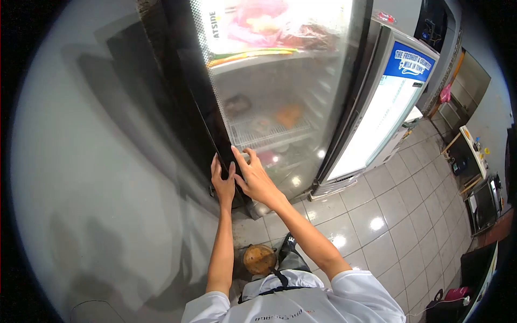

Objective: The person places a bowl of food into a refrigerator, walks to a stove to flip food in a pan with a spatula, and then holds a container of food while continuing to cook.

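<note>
A tall glass-door fridge (280,156) with a black frame (207,126) stands close in front of me. My left hand (223,184) rests at the frame's left edge, low down, fingers upright and apart. Just right of it, my right hand (254,176) lies against the door near the same edge, its fingers spread and slightly bent. Neither hand holds anything that I can see. Through the hazy glass I see wire shelves (269,134), an orange item (289,116) and pink packages (261,16) higher up. The door looks shut.
A second lit fridge (371,129) with a blue sign (412,60) stands to the right. A grey wall (91,188) is on the left. A round brown stool-like object (259,259) sits by my foot on the tiled floor (385,207). A wooden-edged table (471,151) stands far right.
</note>
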Available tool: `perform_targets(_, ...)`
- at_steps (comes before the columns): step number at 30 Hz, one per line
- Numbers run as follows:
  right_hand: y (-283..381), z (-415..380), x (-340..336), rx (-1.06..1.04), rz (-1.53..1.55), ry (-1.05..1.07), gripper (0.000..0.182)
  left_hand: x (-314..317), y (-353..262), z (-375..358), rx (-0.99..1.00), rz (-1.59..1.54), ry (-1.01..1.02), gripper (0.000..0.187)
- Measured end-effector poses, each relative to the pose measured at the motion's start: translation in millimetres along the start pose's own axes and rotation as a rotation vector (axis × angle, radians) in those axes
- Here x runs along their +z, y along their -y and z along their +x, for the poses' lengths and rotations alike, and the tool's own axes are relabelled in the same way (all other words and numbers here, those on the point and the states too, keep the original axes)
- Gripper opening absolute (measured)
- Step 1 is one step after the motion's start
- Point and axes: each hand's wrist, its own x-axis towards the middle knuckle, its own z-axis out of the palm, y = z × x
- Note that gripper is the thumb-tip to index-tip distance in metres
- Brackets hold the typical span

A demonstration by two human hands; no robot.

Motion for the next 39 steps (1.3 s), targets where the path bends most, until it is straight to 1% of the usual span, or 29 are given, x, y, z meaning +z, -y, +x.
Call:
perform_targets(1, -8.2, 7.9, 7.7, -0.005, 0.009, 0.004, 0.079, 0.3, 5.3, 10.2, 0.001, 0.009, -0.007, 0.048)
perform_targets(3, -17.4, 24.3, 18.2, 0.003, 0.011, 0.02, 0.082, 0.2, 23.1, 29.3, 0.163, 0.222, -0.077, 0.049)
perform_targets(5, -26.4, 38.0, 26.1, 0.011, -0.018, 0.045, 0.084, 2.5, 32.8, 45.1, 0.133, 0.233, -0.103, 0.048)
perform_targets(7, -34.0, 44.6, 33.9, 0.027, -0.054, 0.069, 0.086, 4.4, 40.2, 55.8, 0.182, 0.32, -0.132, 0.046)
perform_targets(9, -45.2, 50.7, 44.5, 0.028, -0.195, 0.04, 0.088, 9.1, 40.6, 62.5, 0.183, 0.333, -0.152, 0.044)
perform_targets(10, -50.6, 53.2, 49.3, 0.032, -0.196, 0.035, 0.088, 11.4, 40.6, 66.1, 0.184, 0.344, -0.169, 0.041)
perform_targets(12, -61.2, 56.4, 57.4, 0.096, -0.355, 0.105, 0.088, 12.2, 51.5, 76.4, 0.2, 0.317, -0.167, 0.04)
perform_targets(13, -66.0, 56.8, 61.8, 0.102, -0.361, 0.102, 0.088, 13.8, 57.2, 79.3, 0.211, 0.292, -0.173, 0.039)
perform_targets(15, -70.4, 57.7, 67.9, 0.074, -0.463, 0.071, 0.089, 16.0, 47.4, 78.2, 0.222, 0.292, -0.198, 0.037)
perform_targets(17, -70.9, 59.4, 72.5, 0.067, -0.504, 0.038, 0.089, 16.3, 48.2, 79.1, 0.176, 0.205, -0.193, 0.035)
perform_targets(19, -68.8, 57.3, 72.2, 0.054, -0.462, 0.042, 0.091, 15.8, 58.7, 80.1, 0.207, 0.258, -0.217, 0.038)
perform_targets(21, -65.6, 56.5, 61.4, 0.107, -0.385, 0.124, 0.09, 17.3, 58.1, 78.7, 0.157, 0.294, -0.25, 0.04)
perform_targets(23, -70.4, 50.0, 48.5, 0.176, -0.261, 0.201, 0.088, 19.9, 54.8, 74.7, 0.21, 0.331, -0.324, 0.041)
perform_targets(24, -74.4, 41.2, 41.8, 0.18, -0.253, 0.201, 0.088, 21.3, 52.0, 67.0, 0.183, 0.339, -0.377, 0.04)
perform_targets(25, -81.1, 30.0, 29.9, 0.237, -0.103, 0.161, 0.088, 21.8, 48.0, 57.2, 0.157, 0.348, -0.438, 0.04)
perform_targets(26, -91.7, 17.8, 18.2, 0.291, 0.048, 0.12, 0.088, 25.4, 32.6, 42.0, 0.032, 0.336, -0.477, 0.04)
perform_targets(28, -136.1, -24.8, 9.9, 0.221, 0.103, -0.006, 0.087, 36.8, 36.7, 8.4, -0.082, 0.129, -0.474, 0.039)
perform_targets(29, -156.9, -49.8, 3.8, 0.262, 0.134, -0.024, 0.086, 46.2, 42.1, -10.4, -0.111, 0.045, -0.438, 0.039)
perform_targets(30, -176.6, -77.9, -1.4, 0.308, 0.16, -0.042, 0.085, 56.5, 44.7, -32.0, -0.182, -0.039, -0.36, 0.037)
perform_targets(31, -198.3, -106.8, -4.7, 0.454, 0.147, 0.026, 0.085, 74.6, 48.0, -55.1, -0.25, -0.068, -0.325, 0.034)
perform_targets(32, -217.3, -137.6, -12.2, 0.611, 0.131, 0.096, 0.084, 96.8, 58.5, -81.3, -0.309, -0.011, -0.28, 0.03)
perform_targets(33, -230.4, -163.5, -26.9, 0.648, 0.146, 0.106, 0.081, 127.3, 82.4, -110.4, -0.348, -0.039, -0.256, 0.028)
perform_targets(34, -245.5, -186.5, -46.0, 0.685, 0.157, 0.106, 0.079, 165.1, 97.1, -139.0, -0.335, 0.007, -0.165, 0.029)
perform_targets(35, -269.3, -212.0, -65.1, 0.704, 0.139, 0.067, 0.079, 210.5, 88.2, -163.4, -0.457, -0.021, -0.075, 0.029)
perform_targets(36, -296.3, -245.6, -81.7, 0.643, 0.148, -0.137, 0.076, 253.4, 84.2, -188.8, -0.505, -0.039, 0.12, 0.029)
perform_targets(37, -320.5, -278.4, -103.3, 0.586, 0.146, -0.347, 0.073, 298.5, 56.6, -211.3, -0.651, -0.122, 0.292, 0.027)
perform_targets(38, -346.1, -309.2, -139.4, 0.766, 0.096, -0.429, 0.068, 343.8, 34.3, -231.1, -0.625, -0.188, 0.476, 0.029)
perform_targets(39, -364.8, -343.8, -178.8, 0.95, 0.049, -0.518, 0.064, 386.4, 7.5, -248.4, -0.614, -0.166, 0.649, 0.03)
